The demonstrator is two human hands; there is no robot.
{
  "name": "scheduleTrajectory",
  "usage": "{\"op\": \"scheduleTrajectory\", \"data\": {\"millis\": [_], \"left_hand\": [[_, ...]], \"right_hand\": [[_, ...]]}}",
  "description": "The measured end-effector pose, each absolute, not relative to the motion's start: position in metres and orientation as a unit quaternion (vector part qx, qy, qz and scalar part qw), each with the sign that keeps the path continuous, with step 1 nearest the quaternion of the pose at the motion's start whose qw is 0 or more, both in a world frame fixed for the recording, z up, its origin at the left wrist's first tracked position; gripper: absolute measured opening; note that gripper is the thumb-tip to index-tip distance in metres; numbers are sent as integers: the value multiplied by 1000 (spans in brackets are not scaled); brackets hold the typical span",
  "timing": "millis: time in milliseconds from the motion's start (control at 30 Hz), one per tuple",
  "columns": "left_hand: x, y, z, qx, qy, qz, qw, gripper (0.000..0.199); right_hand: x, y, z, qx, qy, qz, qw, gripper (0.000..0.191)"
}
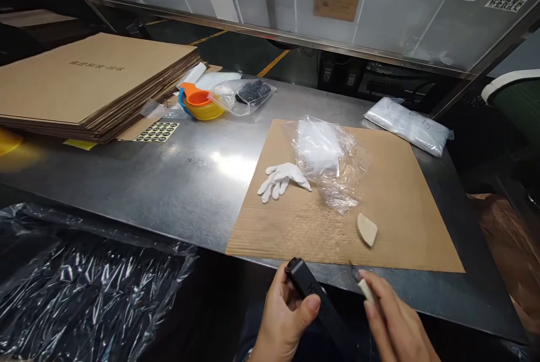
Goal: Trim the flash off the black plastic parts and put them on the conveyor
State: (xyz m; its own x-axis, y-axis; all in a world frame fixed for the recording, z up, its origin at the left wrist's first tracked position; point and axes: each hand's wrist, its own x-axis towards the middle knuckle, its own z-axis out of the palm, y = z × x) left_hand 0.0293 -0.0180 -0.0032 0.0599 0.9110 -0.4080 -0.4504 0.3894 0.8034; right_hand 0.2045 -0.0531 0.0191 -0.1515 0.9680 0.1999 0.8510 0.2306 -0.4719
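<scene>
My left hand is closed around a long black plastic part, its rounded end tilted up beside my thumb. In my right hand is a small knife with a pale handle; its thin dark tip points up and left, apart from the black part. Both hands are just in front of the table's near edge. Beyond them a cardboard sheet bears a cream wedge-shaped piece, a white glove and a crumpled clear plastic bag with something white in it.
Stacked flat cardboard fills the left of the metal table. Near it are round stickers, orange and yellow cups and a bag with a black item. A wrapped packet is at right, black plastic at lower left.
</scene>
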Motion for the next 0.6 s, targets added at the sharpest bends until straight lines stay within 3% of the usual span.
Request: {"op": "scheduleTrajectory", "data": {"millis": [300,600], "left_hand": [[26,-21,-4,244,494,484,679,47],[23,-24,-8,259,474,463,702,48]], "right_hand": [[183,-45,18,-520,-825,28,219,36],[182,-49,20,-515,-833,81,186,34]]}}
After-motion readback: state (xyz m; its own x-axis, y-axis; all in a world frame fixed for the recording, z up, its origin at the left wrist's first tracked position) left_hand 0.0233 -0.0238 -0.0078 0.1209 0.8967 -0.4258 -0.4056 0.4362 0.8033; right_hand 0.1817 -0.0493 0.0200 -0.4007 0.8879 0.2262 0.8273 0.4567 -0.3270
